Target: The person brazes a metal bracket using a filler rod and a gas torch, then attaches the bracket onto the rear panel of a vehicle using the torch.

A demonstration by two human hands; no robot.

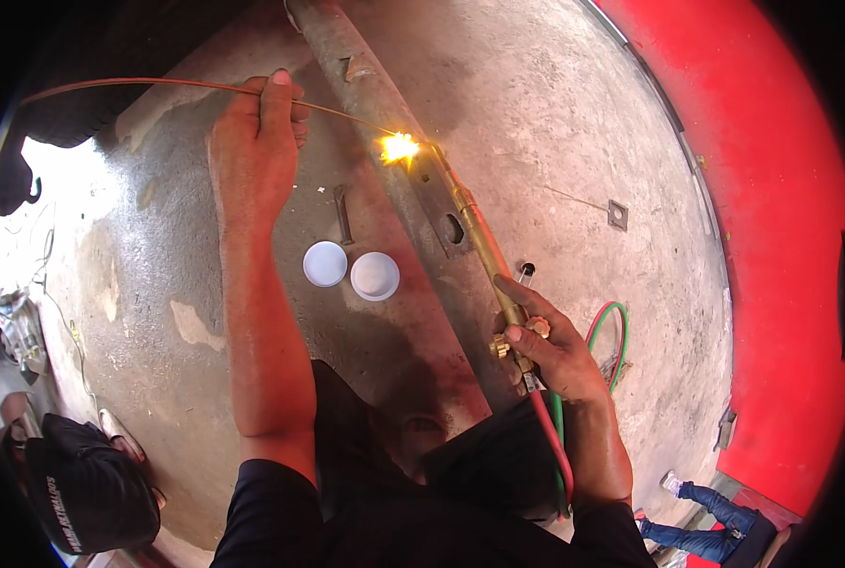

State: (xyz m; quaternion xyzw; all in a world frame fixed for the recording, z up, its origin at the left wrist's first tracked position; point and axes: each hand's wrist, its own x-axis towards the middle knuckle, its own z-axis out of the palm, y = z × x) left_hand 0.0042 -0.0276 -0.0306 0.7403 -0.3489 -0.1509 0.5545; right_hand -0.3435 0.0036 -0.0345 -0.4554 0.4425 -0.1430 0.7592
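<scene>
Flame [400,148] glares between the two hands, to the right of the left one and well ahead of the right one. From my remote view I have the left hand [257,133] pinching a thin copper-coloured rod [167,82] between thumb and fingers; the rod bends away to its left and runs right into the glow, where the brightness keeps me from telling whether its end touches metal. I have the right hand [555,341] wrapped round a brass torch [484,241] beside its valve knobs [538,327], the torch slanting forward and left so its tip sits just beside the flame. Red hose [547,431] and green hose [621,331] hang near that wrist. Between the hands I see a long metal beam [375,90], with a holed plate [438,199] on it alongside the torch. On the floor [574,114], right of the left forearm, lie two round white dishes [325,263] and a dark metal bar [343,216]. Ahead and right of the right hand lies a square metal piece [617,215] with a hole.
</scene>
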